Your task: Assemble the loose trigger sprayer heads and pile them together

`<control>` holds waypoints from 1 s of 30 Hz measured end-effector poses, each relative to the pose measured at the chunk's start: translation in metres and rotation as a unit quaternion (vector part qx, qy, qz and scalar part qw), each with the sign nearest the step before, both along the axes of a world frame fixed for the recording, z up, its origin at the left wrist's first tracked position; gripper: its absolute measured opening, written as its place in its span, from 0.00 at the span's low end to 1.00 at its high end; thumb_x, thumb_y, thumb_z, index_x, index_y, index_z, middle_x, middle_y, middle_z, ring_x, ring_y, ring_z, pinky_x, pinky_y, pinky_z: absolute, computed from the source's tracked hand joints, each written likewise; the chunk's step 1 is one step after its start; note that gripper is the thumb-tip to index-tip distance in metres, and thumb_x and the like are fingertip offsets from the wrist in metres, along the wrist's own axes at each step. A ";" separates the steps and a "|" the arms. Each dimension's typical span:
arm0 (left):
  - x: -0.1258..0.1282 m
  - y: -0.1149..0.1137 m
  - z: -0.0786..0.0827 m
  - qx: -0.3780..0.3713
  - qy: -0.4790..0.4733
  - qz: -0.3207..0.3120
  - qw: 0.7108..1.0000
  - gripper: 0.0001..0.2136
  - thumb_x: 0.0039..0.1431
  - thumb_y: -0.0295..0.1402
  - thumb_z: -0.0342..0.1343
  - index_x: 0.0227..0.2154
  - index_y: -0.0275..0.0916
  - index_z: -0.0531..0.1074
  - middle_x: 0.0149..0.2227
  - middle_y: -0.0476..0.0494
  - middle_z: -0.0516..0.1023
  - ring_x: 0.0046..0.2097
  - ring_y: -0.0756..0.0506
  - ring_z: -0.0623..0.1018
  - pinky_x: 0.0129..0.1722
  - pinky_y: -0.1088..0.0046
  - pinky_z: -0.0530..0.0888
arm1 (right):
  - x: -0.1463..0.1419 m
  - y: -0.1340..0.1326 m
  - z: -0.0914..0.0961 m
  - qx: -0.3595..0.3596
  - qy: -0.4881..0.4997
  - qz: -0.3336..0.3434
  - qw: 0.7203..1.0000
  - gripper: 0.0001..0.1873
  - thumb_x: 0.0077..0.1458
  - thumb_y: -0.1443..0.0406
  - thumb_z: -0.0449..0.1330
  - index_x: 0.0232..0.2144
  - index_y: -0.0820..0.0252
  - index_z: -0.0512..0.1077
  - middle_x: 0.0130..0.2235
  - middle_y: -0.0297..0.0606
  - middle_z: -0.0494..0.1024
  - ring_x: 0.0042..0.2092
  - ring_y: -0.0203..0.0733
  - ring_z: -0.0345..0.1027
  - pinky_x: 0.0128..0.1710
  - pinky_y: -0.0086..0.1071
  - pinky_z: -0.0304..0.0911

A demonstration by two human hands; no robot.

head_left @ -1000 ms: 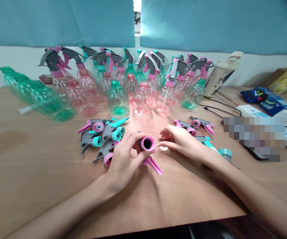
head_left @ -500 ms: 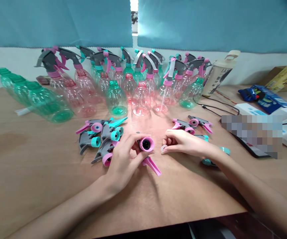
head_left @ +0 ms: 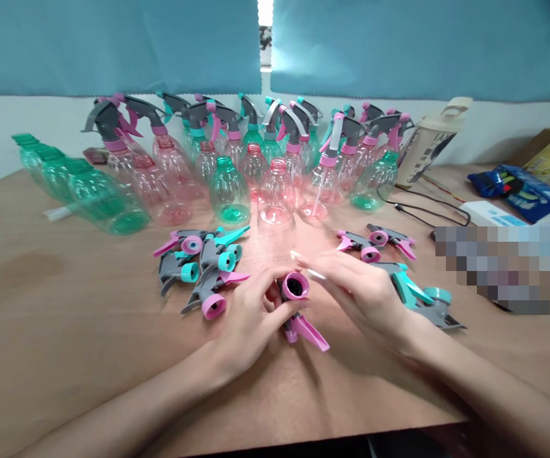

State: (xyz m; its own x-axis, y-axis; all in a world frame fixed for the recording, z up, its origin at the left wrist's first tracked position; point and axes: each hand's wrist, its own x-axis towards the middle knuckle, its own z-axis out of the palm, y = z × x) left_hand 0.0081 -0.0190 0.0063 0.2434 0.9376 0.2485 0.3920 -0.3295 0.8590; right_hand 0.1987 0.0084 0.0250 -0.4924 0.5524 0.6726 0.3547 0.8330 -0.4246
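My left hand (head_left: pixel 248 315) is wrapped round a grey spray head (head_left: pixel 298 305) with a pink collar and pink trigger, collar opening turned up. My right hand (head_left: pixel 358 289) is beside it, fingers pinched on a small whitish ring (head_left: pixel 316 274) right at the collar. A pile of spray heads (head_left: pixel 203 267) with teal and pink collars lies just left of my left hand. More spray heads (head_left: pixel 374 245) lie behind my right hand, and teal ones (head_left: pixel 422 299) to its right.
Many pink and green clear bottles (head_left: pixel 255 172), some with spray heads fitted, stand across the back of the wooden table (head_left: pixel 65 331). Green bottles (head_left: pixel 88 191) lie at the left. A tumbler (head_left: pixel 432 143), cables, a blue packet (head_left: pixel 522 191) and a box are at the right.
My right hand has lifted the small ring off the table and carried it left to the pink collar. The left hand has kept its hold of the spray head.
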 end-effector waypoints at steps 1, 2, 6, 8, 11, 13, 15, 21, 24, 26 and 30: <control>0.000 0.000 -0.001 0.000 -0.001 0.000 1.000 0.11 0.57 0.33 0.61 0.42 0.41 0.71 0.36 0.50 0.74 0.33 0.49 0.72 0.31 0.75 0.70 | -0.002 -0.001 -0.003 0.009 -0.013 0.017 1.000 0.20 0.63 0.72 0.51 0.56 0.59 0.67 0.47 0.43 0.79 0.49 0.41 0.73 0.47 0.37 0.71; 0.001 0.000 -0.001 0.002 -0.003 0.001 1.000 0.11 0.57 0.32 0.61 0.43 0.41 0.71 0.35 0.50 0.74 0.33 0.49 0.71 0.32 0.75 0.70 | -0.003 -0.001 -0.006 0.009 -0.025 0.029 0.999 0.21 0.63 0.73 0.50 0.57 0.60 0.66 0.48 0.45 0.78 0.51 0.42 0.72 0.49 0.39 0.70; 0.002 -0.001 -0.001 -0.004 -0.006 0.003 1.000 0.10 0.57 0.30 0.60 0.41 0.40 0.71 0.33 0.52 0.72 0.31 0.50 0.69 0.32 0.75 0.68 | -0.004 0.001 -0.013 -0.056 -0.067 0.062 0.994 0.23 0.64 0.70 0.48 0.61 0.62 0.61 0.58 0.48 0.70 0.60 0.43 0.63 0.58 0.43 0.63; 0.002 -0.002 0.000 -0.011 -0.001 0.006 1.000 0.07 0.56 0.31 0.61 0.37 0.38 0.71 0.30 0.52 0.70 0.30 0.50 0.68 0.31 0.75 0.66 | -0.002 0.002 -0.012 -0.110 -0.094 0.084 0.986 0.25 0.65 0.69 0.47 0.63 0.58 0.57 0.62 0.45 0.65 0.63 0.42 0.58 0.61 0.44 0.59; 0.003 -0.002 0.002 -0.013 0.010 0.008 1.000 0.07 0.54 0.30 0.62 0.33 0.37 0.70 0.28 0.53 0.69 0.28 0.51 0.67 0.29 0.75 0.64 | -0.001 0.002 -0.008 -0.189 -0.127 0.119 0.966 0.27 0.66 0.69 0.45 0.66 0.53 0.51 0.66 0.39 0.58 0.66 0.41 0.51 0.64 0.44 0.53; 0.003 -0.002 0.002 -0.011 0.017 0.007 1.000 0.05 0.54 0.29 0.61 0.32 0.36 0.70 0.27 0.53 0.69 0.27 0.51 0.66 0.28 0.76 0.63 | -0.001 0.001 -0.006 -0.230 -0.131 0.134 0.955 0.28 0.66 0.66 0.45 0.66 0.51 0.48 0.66 0.38 0.57 0.66 0.42 0.51 0.64 0.45 0.52; 0.002 -0.002 0.002 -0.009 0.024 0.007 1.000 0.03 0.55 0.27 0.59 0.31 0.36 0.70 0.27 0.52 0.69 0.27 0.51 0.66 0.27 0.76 0.62 | -0.001 0.001 -0.005 -0.255 -0.124 0.140 0.949 0.29 0.66 0.62 0.48 0.66 0.50 0.47 0.65 0.39 0.60 0.64 0.43 0.55 0.62 0.45 0.54; 0.001 -0.003 0.003 -0.008 0.007 -0.007 1.000 0.07 0.54 0.27 0.61 0.37 0.39 0.73 0.31 0.52 0.72 0.29 0.51 0.68 0.30 0.76 0.65 | 0.001 0.002 -0.004 -0.263 -0.084 0.158 0.948 0.32 0.62 0.55 0.54 0.65 0.53 0.51 0.62 0.42 0.65 0.61 0.46 0.58 0.59 0.44 0.56; 0.001 -0.004 0.002 -0.021 -0.005 -0.014 1.000 0.11 0.55 0.29 0.63 0.41 0.42 0.73 0.36 0.51 0.75 0.32 0.50 0.70 0.31 0.76 0.66 | 0.005 0.004 0.002 -0.277 -0.041 0.096 0.955 0.25 0.62 0.57 0.55 0.60 0.54 0.59 0.58 0.43 0.69 0.56 0.46 0.65 0.55 0.43 0.60; 0.001 -0.004 0.002 -0.033 -0.001 -0.011 0.999 0.12 0.55 0.31 0.63 0.42 0.43 0.73 0.35 0.52 0.75 0.33 0.50 0.71 0.31 0.76 0.66 | 0.008 0.005 0.009 -0.264 -0.016 0.039 0.964 0.18 0.60 0.59 0.57 0.51 0.56 0.67 0.49 0.41 0.75 0.47 0.43 0.70 0.48 0.39 0.65; 0.000 -0.003 0.000 -0.060 0.002 -0.012 0.998 0.10 0.55 0.33 0.63 0.40 0.43 0.73 0.33 0.53 0.75 0.31 0.50 0.70 0.30 0.76 0.65 | 0.013 0.008 0.021 -0.246 -0.031 0.036 0.968 0.03 0.56 0.66 0.60 0.34 0.59 0.70 0.33 0.33 0.75 0.33 0.36 0.67 0.34 0.30 0.63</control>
